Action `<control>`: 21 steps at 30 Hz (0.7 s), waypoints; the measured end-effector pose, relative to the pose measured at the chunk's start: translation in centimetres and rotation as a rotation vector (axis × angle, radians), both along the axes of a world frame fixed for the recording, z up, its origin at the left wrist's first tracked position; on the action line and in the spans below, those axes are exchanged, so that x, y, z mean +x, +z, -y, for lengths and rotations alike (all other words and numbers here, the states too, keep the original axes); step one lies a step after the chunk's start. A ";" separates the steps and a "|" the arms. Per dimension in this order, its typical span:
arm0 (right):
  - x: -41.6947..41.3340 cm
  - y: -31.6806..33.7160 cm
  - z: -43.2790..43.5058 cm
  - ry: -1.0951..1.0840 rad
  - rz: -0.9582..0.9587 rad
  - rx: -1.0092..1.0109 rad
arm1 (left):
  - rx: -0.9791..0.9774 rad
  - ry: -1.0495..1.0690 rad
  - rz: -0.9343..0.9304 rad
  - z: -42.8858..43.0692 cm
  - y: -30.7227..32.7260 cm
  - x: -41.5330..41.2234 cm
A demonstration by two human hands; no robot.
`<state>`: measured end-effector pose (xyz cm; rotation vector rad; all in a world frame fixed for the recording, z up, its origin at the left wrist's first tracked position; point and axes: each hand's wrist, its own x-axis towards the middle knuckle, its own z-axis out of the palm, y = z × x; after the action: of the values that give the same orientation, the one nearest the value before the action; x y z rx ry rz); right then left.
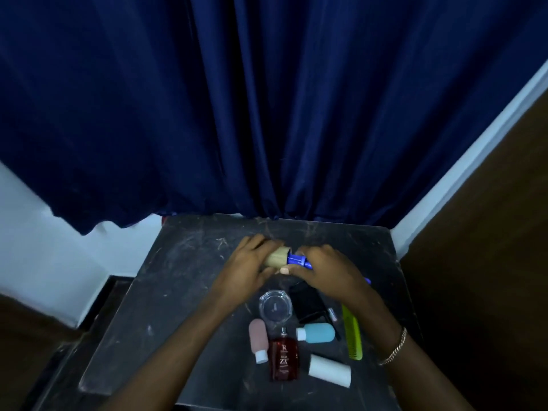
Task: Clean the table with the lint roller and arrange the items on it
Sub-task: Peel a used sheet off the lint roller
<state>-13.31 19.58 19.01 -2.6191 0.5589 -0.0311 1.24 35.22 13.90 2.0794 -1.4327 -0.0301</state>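
Both hands meet over the far half of the dusty black table (184, 280). My left hand (246, 268) grips the tan roll end of the lint roller (293, 258); my right hand (323, 269) grips its blue handle. Below them lie a glass ashtray (275, 307), a black case (307, 302), a pink bottle (257, 339), a red perfume bottle (283, 358), a blue bottle (317, 333), a green comb (353, 333) and a white roll (329, 370).
A dark blue curtain (267, 114) hangs right behind the table's far edge. White wall shows at left and right, with brown floor at both sides. A small silver-tipped item (332, 314) lies beside the black case.
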 end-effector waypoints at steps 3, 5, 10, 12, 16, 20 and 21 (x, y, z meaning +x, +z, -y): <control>1.0 -0.3 -1.0 0.023 0.016 0.017 | -0.012 0.048 -0.011 -2.8 0.3 1.0; 1.8 -0.4 -1.7 0.047 0.025 0.028 | -0.005 0.073 -0.012 -4.5 0.5 1.5; 3.5 -0.5 -3.7 0.082 0.062 0.104 | -0.039 0.213 -0.075 -9.7 0.5 3.1; 4.2 -0.8 -4.9 0.098 0.095 0.218 | -0.054 0.259 -0.129 -12.0 0.2 3.5; 5.9 -1.8 -8.8 0.164 0.093 0.342 | -0.037 0.308 -0.148 -16.6 -0.4 3.9; 7.8 -2.8 -12.3 0.227 0.048 0.311 | 0.008 0.353 -0.113 -22.3 -0.8 4.7; 8.2 -2.8 -13.2 0.242 0.035 0.305 | 0.009 0.387 -0.119 -23.9 -0.9 4.9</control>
<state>-5.11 32.74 16.19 -2.3632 0.2119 0.0792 6.15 59.09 13.00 2.2865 -0.9449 -0.0045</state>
